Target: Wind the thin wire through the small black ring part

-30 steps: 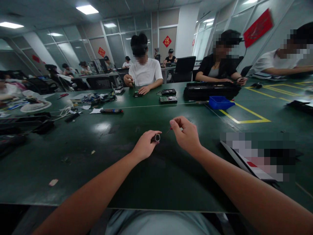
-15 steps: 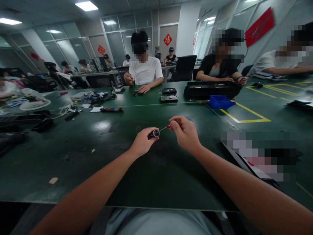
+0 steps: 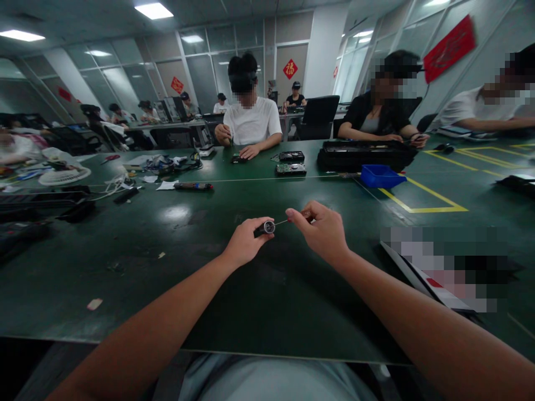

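My left hand [image 3: 244, 242] is closed around a small dark cylinder [image 3: 269, 227] with a silvery ring at its open end, which faces me and slightly right. What kind of part it is I cannot make out. Above the table and to the right, my right hand [image 3: 328, 234] grips a screwdriver [image 3: 308, 215] by its reddish-brown handle. Its thin metal shaft points left, the tip at the ringed end of the cylinder. Whether the tip is inside or only touching, I cannot tell. The right thumb is stretched along the handle's near side.
Across the green table [image 3: 234, 312] a person in a white shirt works on a small dark part. Circuit-board devices [image 3: 291, 169], a long black casing [image 3: 363, 156] and a blue bin [image 3: 381, 176] stand beyond my hands. Cables and parts lie left; a blurred flat object [image 3: 443, 273] lies right.
The screwdriver has tilted flatter, and my right hand has turned with its thumb more extended. My left hand keeps its hold on the cylinder. The whole view has shifted slightly.
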Tool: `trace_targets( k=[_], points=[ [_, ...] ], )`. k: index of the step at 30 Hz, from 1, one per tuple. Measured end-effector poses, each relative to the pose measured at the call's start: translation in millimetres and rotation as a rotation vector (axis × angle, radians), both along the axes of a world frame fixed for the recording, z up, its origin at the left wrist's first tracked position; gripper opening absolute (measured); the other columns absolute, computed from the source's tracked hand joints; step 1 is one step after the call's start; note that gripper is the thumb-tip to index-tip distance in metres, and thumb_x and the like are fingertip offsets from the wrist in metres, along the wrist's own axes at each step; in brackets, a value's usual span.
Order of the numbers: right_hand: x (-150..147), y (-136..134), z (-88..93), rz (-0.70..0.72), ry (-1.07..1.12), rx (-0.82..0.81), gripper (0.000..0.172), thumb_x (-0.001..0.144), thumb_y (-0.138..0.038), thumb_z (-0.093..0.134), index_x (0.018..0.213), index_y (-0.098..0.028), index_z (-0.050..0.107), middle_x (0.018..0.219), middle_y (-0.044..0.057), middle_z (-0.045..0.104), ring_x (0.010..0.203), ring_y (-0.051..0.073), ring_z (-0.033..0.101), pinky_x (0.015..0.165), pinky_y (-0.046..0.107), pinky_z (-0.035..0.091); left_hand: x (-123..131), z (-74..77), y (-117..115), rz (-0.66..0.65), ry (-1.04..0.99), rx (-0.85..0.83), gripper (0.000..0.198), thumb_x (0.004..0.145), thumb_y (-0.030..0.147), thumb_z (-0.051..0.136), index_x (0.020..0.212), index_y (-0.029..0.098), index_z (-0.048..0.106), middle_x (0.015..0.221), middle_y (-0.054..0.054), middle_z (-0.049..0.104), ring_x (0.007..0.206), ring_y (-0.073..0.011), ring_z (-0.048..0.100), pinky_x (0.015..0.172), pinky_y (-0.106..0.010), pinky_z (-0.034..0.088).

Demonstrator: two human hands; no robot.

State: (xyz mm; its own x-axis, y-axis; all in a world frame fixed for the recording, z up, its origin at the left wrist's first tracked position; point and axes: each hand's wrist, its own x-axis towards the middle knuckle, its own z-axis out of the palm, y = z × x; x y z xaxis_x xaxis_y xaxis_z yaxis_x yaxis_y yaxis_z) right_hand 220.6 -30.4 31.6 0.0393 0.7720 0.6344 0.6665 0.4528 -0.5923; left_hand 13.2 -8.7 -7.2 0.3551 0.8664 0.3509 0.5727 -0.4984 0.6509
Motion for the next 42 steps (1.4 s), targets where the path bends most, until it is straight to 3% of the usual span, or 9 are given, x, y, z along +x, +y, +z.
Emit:
trace_targets(
  k=[3,9,15,21,24,28,33,38,42],
  points=[
    [-0.5,-0.6,-1.0,0.009,-0.03,0.018,0.046,0.086,-0.054,0.064,0.057,-0.023,0.046,0.047,-0.005,0.047,0.044,0.01,0.041,0.049,0.027,0.031,-0.2,0.5,0.2,0.006,0.01,0.003,0.039,0.086,0.026,0.071,0.125,0.027,0.066,0.124,-0.005,0.068,0.116,-0.0255,0.06,0.105,-0.045,0.044],
    [-0.9,-4.5,-1.3,0.095,-0.055,0.026,0.035,0.087,-0.048,0.064,0.066,-0.022,0.053,0.057,-0.002,0.057,0.049,0.011,0.048,0.051,0.027,0.035,-0.3,0.9,1.0,-0.004,0.004,0.007,0.04,0.087,0.026,0.07,0.126,0.026,0.065,0.126,-0.005,0.068,0.118,-0.0251,0.059,0.105,-0.043,0.044],
    [-1.0,-7.2,1.3,0.215,-0.11,0.045,0.014,0.091,-0.035,0.061,0.088,-0.021,0.062,0.077,0.003,0.068,0.069,0.017,0.063,0.064,0.031,0.045,0.1,1.7,1.4,0.011,-0.009,0.003,0.037,0.086,0.024,0.071,0.123,0.024,0.066,0.122,-0.004,0.069,0.116,-0.0239,0.061,0.104,-0.041,0.045],
    [-2.2,-10.8,4.7,0.308,-0.211,0.059,0.01,0.092,-0.023,0.052,0.096,-0.022,0.061,0.088,0.006,0.068,0.079,0.019,0.063,0.073,0.033,0.047,-1.9,-0.1,2.9,0.014,-0.016,0.012,0.038,0.086,0.025,0.071,0.124,0.024,0.066,0.125,-0.004,0.069,0.118,-0.024,0.061,0.106,-0.041,0.044],
    [-2.4,-11.4,5.2,0.297,-0.213,0.027,0.013,0.093,-0.029,0.053,0.096,-0.021,0.063,0.081,0.004,0.068,0.072,0.018,0.062,0.067,0.031,0.045,-2.6,-1.1,3.1,0.005,-0.01,0.019,0.039,0.086,0.026,0.071,0.125,0.025,0.065,0.124,-0.004,0.069,0.117,-0.0238,0.061,0.105,-0.041,0.044],
    [-3.0,-10.0,5.3,0.228,-0.185,-0.036,0.031,0.1,-0.04,0.042,0.094,-0.022,0.067,0.074,0.003,0.069,0.062,0.017,0.062,0.059,0.03,0.041,-1.3,-0.5,2.0,0.009,0.005,0.021,0.038,0.087,0.027,0.07,0.125,0.026,0.065,0.124,-0.004,0.068,0.117,-0.0244,0.061,0.104,-0.041,0.045],
    [-2.8,-11.7,6.7,0.207,-0.162,-0.009,0.027,0.099,-0.031,0.04,0.113,-0.022,0.061,0.083,0.005,0.071,0.066,0.018,0.063,0.063,0.031,0.042,0.2,1.0,1.3,0.019,-0.003,0.018,0.038,0.086,0.024,0.071,0.124,0.025,0.066,0.125,-0.004,0.068,0.117,-0.0243,0.061,0.105,-0.042,0.045],
    [-2.2,-14.5,8.8,0.248,-0.222,-0.042,0.03,0.101,-0.034,0.036,0.093,-0.022,0.062,0.074,0.002,0.066,0.062,0.017,0.059,0.061,0.031,0.039,-0.4,0.9,2.5,0.021,-0.002,0.024,0.039,0.086,0.025,0.071,0.125,0.024,0.065,0.125,-0.005,0.068,0.117,-0.024,0.061,0.105,-0.042,0.044],
    [-3.4,-12.7,6.7,0.215,-0.136,-0.021,0.018,0.096,-0.029,0.044,0.103,-0.022,0.059,0.08,0.003,0.068,0.068,0.018,0.062,0.065,0.031,0.042,0.3,1.4,2.6,0.034,-0.005,0.016,0.039,0.086,0.024,0.071,0.124,0.024,0.066,0.126,-0.005,0.068,0.119,-0.0249,0.061,0.107,-0.044,0.044]
  ],
)
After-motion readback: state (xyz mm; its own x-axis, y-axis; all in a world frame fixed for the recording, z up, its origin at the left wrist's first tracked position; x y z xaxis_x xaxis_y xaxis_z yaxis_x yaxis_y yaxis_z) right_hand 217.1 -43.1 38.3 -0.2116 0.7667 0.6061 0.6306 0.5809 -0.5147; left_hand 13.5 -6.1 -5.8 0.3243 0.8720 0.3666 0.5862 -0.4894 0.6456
